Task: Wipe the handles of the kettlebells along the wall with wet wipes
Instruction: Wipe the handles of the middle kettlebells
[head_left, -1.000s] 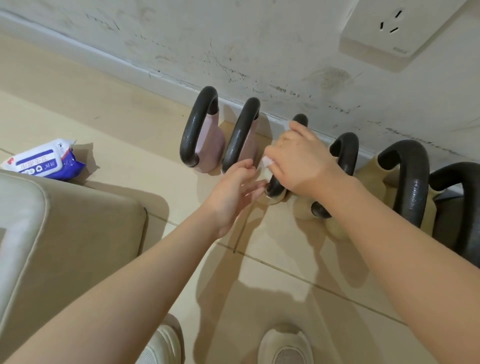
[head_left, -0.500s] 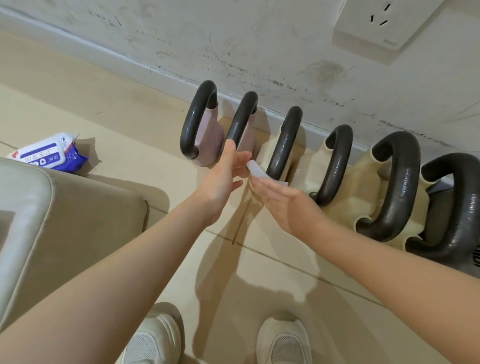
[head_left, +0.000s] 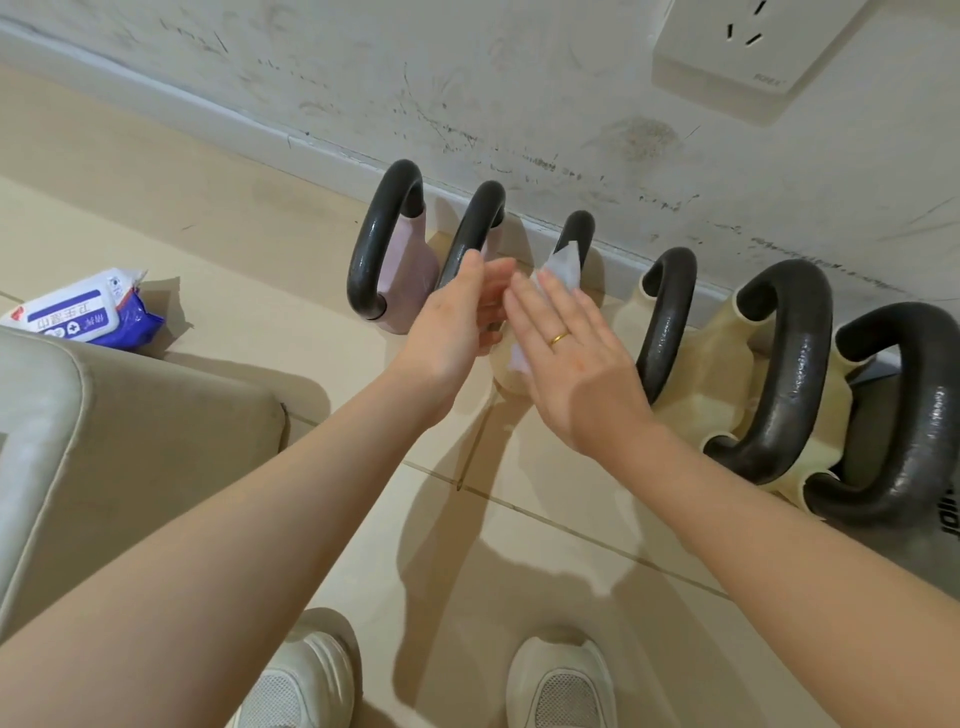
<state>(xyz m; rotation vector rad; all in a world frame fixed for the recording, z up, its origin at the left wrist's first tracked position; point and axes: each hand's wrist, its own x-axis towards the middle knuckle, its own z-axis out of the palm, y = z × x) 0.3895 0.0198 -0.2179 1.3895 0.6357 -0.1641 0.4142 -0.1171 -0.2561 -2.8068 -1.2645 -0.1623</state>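
1. My right hand (head_left: 563, 358) lies flat, fingers extended, with the wet wipe (head_left: 562, 267) lying loose under its fingers, not clenched; I judge I'm refolding it.
2. My left hand (head_left: 457, 322) is slack and empty, fingertips beside the wipe, probably helping.
3. Six kettlebells line the wall (head_left: 467, 78); the wipe sits in front of the third handle (head_left: 579, 231).
4. One wipes packet (head_left: 85, 312) lies on the floor, well apart to the left.

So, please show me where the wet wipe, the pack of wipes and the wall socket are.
wet wipe (head_left: 566, 267), head view, its upper end.
pack of wipes (head_left: 78, 314), head view, its white label.
wall socket (head_left: 748, 47), head view, its front plate.
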